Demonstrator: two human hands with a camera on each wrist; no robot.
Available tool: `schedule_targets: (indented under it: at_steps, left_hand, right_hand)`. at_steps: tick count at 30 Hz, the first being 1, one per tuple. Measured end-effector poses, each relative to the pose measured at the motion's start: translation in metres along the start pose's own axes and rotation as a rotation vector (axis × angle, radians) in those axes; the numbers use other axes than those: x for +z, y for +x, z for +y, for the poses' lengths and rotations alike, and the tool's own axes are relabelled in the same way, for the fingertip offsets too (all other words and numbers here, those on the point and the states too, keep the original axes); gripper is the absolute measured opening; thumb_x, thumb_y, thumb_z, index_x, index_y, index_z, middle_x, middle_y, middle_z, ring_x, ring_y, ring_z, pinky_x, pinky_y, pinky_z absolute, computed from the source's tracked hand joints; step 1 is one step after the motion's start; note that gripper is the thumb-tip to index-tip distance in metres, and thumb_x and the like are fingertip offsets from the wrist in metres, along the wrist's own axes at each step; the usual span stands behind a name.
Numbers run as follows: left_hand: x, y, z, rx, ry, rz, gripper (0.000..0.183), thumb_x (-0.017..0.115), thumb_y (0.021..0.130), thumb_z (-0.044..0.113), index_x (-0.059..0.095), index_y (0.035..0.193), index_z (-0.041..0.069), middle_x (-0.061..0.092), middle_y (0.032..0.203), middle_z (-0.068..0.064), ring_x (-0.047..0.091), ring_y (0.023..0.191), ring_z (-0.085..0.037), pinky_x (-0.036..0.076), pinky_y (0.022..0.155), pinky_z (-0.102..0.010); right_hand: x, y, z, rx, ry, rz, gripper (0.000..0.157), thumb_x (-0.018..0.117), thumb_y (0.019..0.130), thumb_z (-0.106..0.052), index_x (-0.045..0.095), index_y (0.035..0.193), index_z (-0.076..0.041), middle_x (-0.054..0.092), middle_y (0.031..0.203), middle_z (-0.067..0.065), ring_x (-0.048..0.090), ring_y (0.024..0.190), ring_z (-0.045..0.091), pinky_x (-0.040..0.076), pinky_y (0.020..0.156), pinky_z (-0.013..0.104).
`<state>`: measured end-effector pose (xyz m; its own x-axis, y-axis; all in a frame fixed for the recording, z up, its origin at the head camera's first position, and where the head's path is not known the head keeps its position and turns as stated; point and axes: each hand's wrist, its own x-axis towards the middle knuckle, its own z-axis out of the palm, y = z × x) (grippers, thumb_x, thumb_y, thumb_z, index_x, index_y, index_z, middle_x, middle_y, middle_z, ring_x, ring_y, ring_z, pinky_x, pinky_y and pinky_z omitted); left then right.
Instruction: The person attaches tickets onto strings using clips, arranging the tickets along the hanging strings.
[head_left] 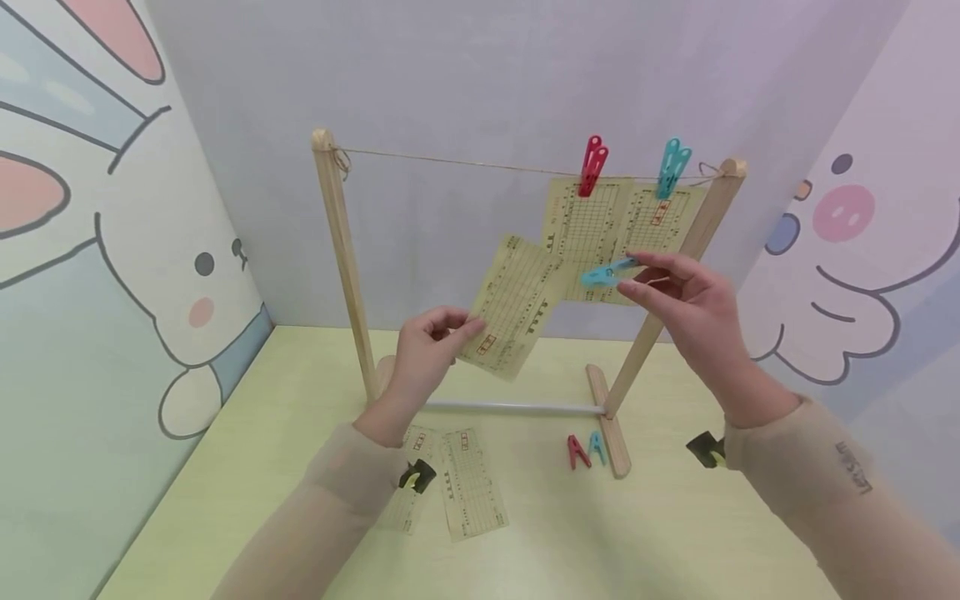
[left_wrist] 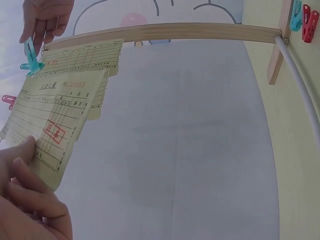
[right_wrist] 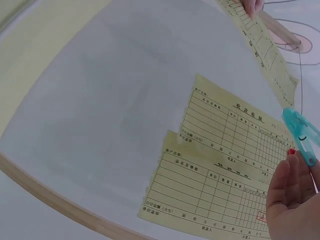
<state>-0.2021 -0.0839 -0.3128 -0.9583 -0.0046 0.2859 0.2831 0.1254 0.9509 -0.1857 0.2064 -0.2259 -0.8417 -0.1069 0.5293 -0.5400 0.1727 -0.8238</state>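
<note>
My left hand pinches a yellow printed receipt slip by its lower left edge, tilted below the string. Between the thumb and fingers of my right hand is a light blue clothespin, in front of the hung slips. Two receipt slips hang side by side from the string, one under a red clothespin, the other under a teal clothespin. In the right wrist view the blue clothespin is apart from the held slip.
A wooden frame with a left post and a right post carries the string; a white rod joins its feet. On the table lie receipt slips, a red clothespin and a blue clothespin. Cartoon-printed walls stand around.
</note>
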Motion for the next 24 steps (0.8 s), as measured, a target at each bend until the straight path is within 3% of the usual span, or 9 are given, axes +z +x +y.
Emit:
schedule_targets:
  at_steps: [8, 24]
  left_hand:
    - [0.005, 0.006, 0.013, -0.016, -0.083, 0.004, 0.022, 0.075, 0.090, 0.021, 0.071, 0.101, 0.003, 0.066, 0.077, 0.008, 0.046, 0.047, -0.005, 0.037, 0.042, -0.017]
    - [0.012, 0.021, 0.027, -0.024, -0.181, 0.013, 0.021, 0.075, 0.089, 0.016, 0.069, 0.101, 0.000, 0.067, 0.074, 0.008, 0.049, 0.044, -0.005, 0.040, 0.038, -0.018]
  right_hand:
    - [-0.003, 0.017, -0.017, -0.102, -0.170, -0.029, 0.028, 0.070, 0.089, 0.000, 0.071, 0.117, -0.004, 0.070, 0.099, -0.005, 0.062, 0.084, 0.007, 0.051, 0.071, 0.010]
    - [-0.003, 0.050, -0.052, -0.137, -0.415, 0.033, 0.033, 0.075, 0.088, -0.009, 0.070, 0.120, -0.003, 0.065, 0.086, -0.020, 0.057, 0.086, 0.007, 0.045, 0.075, 0.014]
